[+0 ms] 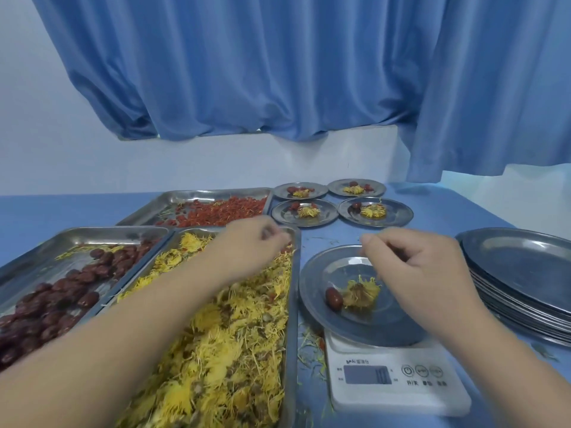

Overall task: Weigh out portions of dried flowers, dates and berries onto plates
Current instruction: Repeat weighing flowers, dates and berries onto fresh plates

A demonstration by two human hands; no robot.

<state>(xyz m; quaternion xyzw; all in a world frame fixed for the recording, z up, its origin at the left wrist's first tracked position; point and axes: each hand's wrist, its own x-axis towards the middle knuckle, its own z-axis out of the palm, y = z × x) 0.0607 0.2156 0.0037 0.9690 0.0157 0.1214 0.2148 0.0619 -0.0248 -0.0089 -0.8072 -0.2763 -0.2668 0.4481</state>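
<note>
Fingers (375, 244) curled; left hand (250, 242) over flower tray (295, 304), right hand (417, 261) over plate (324, 273).

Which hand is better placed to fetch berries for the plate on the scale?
Left: the left hand sits at the far end of the flower tray, right beside the berry tray. The right hand is over the plate on the scale, farther away.

Narrow gap between tray (293, 304) and scale (398, 384), plate stack (519, 291) right

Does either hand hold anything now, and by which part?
Cannot be told: left hand and right hand both have curled fingers, but anything pinched is hidden or blurred.
</note>
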